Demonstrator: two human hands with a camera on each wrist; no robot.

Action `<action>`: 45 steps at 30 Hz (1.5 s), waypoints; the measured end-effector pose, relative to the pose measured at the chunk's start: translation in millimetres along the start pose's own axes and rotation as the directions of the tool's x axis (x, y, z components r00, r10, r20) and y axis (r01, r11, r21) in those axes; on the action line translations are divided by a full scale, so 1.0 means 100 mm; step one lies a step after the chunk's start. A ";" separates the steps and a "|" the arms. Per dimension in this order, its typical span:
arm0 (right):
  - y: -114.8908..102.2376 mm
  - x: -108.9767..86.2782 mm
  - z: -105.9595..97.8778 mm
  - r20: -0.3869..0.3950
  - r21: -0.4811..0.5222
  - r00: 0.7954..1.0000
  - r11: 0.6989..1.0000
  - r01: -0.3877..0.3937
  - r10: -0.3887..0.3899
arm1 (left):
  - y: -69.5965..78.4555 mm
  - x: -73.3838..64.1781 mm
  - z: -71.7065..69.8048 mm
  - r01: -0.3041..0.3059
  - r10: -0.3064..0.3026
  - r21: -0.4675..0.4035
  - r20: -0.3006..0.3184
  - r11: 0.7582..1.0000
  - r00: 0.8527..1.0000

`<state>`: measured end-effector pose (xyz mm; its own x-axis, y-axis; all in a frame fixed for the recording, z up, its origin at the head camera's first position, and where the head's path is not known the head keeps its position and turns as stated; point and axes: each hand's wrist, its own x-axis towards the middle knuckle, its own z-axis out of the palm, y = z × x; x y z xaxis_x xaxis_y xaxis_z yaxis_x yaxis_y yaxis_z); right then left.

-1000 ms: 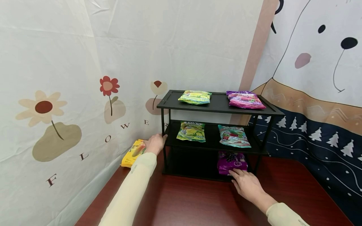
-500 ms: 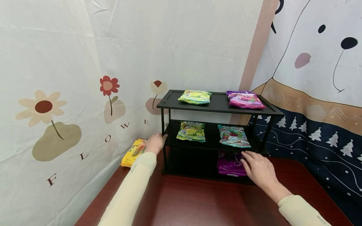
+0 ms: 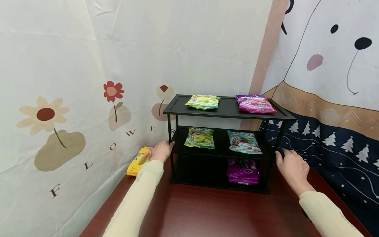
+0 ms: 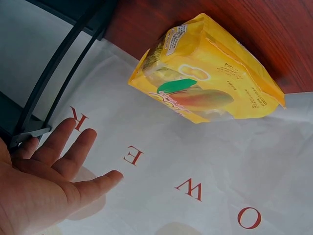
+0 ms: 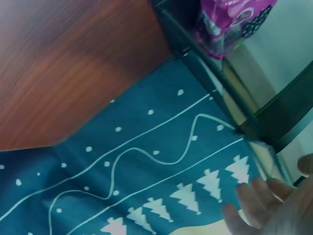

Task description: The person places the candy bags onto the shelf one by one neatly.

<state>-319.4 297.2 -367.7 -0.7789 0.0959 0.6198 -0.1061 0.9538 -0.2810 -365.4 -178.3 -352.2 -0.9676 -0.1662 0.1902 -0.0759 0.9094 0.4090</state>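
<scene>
A black three-tier shelf rack (image 3: 229, 114) stands on the table. At its left post is my left hand (image 3: 161, 151), thumb end touching the frame; in the left wrist view this hand (image 4: 54, 183) has several fingers spread and fairly straight. My right hand (image 3: 293, 169) is beside the right post, thumb toward it; whether it touches is unclear. In the right wrist view, that hand's fingers (image 5: 252, 205) are partly cut off. A purple snack bag (image 3: 242, 171) with grapes sits on the bottom tier, right side. Left of the rack, a yellow mango bag (image 3: 139, 161) leans by the wall.
The top tier bears a yellow-green bag (image 3: 203, 102) and a pink-purple bag (image 3: 256, 104). On the middle tier lie a green-yellow bag (image 3: 199, 138) and a teal bag (image 3: 244, 142). Printed cloth (image 3: 192, 46) hangs behind the dark red table (image 3: 207, 210).
My right hand has left the purple bag and moved right and up to the right post. The left hand stays at the left post. The view has shifted slightly.
</scene>
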 end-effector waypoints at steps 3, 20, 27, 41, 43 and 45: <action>0.05 0.07 0.03 0.086 -0.007 0.995 0.998 -0.059 0.059 | -0.01 0.00 0.00 0.003 -0.003 0.001 0.001 1.000 1.000; 0.14 0.29 0.11 0.335 -0.015 0.941 0.999 -0.046 0.049 | 0.01 0.00 0.00 0.012 -0.012 0.004 0.004 1.000 1.000; 0.13 0.38 0.08 0.416 -0.016 0.909 1.000 -0.025 0.029 | 0.02 0.02 0.03 0.018 -0.017 -0.010 0.015 1.000 1.000; 0.06 0.37 0.08 0.496 0.003 0.862 0.993 -0.117 0.100 | -0.23 0.03 0.00 -0.106 0.125 -0.141 0.134 0.984 0.983; 0.06 0.37 0.08 0.500 0.002 0.859 0.992 -0.126 0.108 | -0.29 0.03 0.01 -0.123 0.152 -0.185 0.156 0.975 0.976; 0.05 0.36 0.07 0.502 0.004 0.858 0.991 -0.131 0.111 | -0.34 0.02 0.01 -0.120 0.158 -0.209 0.175 0.970 0.972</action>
<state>-352.8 303.5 -351.8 -0.9901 0.0454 0.1328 -0.0059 0.9320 -0.3624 -365.4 -209.2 -366.7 -0.9945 0.0491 0.0928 0.0930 0.8227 0.5608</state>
